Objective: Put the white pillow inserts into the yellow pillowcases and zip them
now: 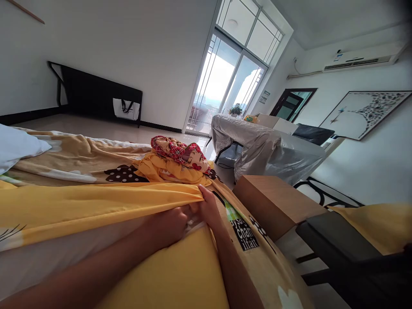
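A yellow sheet (96, 206) lies stretched across the bed in front of me. My left hand (170, 225) is closed on the fabric where the sheet's edge folds over. My right hand (207, 208) pinches the same edge just beside it, fingers shut on the cloth. Both forearms reach in from the bottom of the view over another yellow layer (174, 274). A printed beige blanket (80, 159) lies under the sheet. Beyond my hands sits a heap of yellow cloth with a red patterned piece (180, 152) on top.
A white pillow (16, 146) lies at the left. A wooden bedside cabinet (273, 204) stands right of the bed, with a dark chair (347, 253) nearer me. A plastic-covered table (264, 150) stands before the balcony doors (225, 86). A black folded frame (96, 96) leans on the wall.
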Action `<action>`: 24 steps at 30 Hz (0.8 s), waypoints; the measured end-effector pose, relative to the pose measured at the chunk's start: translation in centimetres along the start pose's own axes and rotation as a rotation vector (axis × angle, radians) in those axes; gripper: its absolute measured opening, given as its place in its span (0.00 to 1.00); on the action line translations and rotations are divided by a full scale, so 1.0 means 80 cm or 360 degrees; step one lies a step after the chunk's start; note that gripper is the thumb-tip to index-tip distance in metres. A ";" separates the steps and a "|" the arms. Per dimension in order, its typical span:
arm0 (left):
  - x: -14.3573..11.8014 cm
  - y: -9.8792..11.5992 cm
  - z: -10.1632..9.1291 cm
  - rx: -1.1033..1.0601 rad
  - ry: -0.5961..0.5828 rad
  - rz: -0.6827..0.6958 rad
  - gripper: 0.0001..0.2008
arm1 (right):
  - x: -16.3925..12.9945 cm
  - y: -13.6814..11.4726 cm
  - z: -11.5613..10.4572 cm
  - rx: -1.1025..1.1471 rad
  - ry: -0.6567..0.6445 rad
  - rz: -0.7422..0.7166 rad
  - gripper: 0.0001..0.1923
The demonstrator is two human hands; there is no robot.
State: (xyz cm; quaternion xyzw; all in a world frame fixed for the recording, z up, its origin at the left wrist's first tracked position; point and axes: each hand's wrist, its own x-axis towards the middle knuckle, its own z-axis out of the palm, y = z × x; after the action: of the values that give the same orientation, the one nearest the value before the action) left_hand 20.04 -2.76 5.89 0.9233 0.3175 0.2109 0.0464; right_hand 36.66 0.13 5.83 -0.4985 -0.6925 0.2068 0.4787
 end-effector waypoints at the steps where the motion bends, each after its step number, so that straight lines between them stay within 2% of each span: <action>1: 0.000 0.000 -0.001 0.0006 -0.0019 -0.0010 0.23 | 0.000 0.000 0.000 0.0018 -0.0004 -0.0001 0.10; 5: -0.002 -0.004 -0.005 -0.0210 -0.0020 0.0030 0.19 | -0.001 0.000 0.002 0.0200 0.0000 0.0017 0.13; 8: -0.004 -0.007 -0.007 -0.0452 0.0040 0.0064 0.18 | -0.001 -0.002 0.006 0.0377 0.0018 0.0047 0.12; 10: -0.007 -0.008 -0.006 -0.0497 0.0097 0.0054 0.16 | -0.001 -0.004 0.008 0.0448 0.0044 0.0055 0.10; 12: -0.009 -0.006 -0.003 -0.0379 0.0096 0.0078 0.14 | -0.001 -0.006 0.009 0.0468 0.0078 0.0042 0.09; 15: -0.011 -0.003 0.002 -0.0025 0.0096 0.0260 0.14 | -0.001 -0.007 0.009 0.0433 0.0156 0.0012 0.08; 17: -0.011 -0.002 0.004 0.0085 0.0139 0.0338 0.14 | -0.002 -0.007 0.009 0.0429 0.0199 0.0005 0.08; 19: -0.009 -0.003 0.003 -0.0016 0.0125 0.0251 0.15 | -0.002 -0.006 0.009 0.0461 0.0206 0.0009 0.08; 22: -0.005 -0.007 0.000 -0.0297 -0.0004 -0.0018 0.13 | -0.002 -0.002 0.012 0.0503 0.0209 0.0003 0.08; 24: -0.002 -0.010 -0.002 -0.0387 -0.0066 -0.0080 0.12 | -0.002 0.000 0.013 0.0510 0.0224 -0.0006 0.09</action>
State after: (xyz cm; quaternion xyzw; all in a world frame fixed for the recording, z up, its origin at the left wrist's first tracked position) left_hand 19.41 -2.27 5.78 0.9067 0.3117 0.2275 0.1700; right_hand 35.77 0.20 5.31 -0.4278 -0.6164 0.2783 0.5997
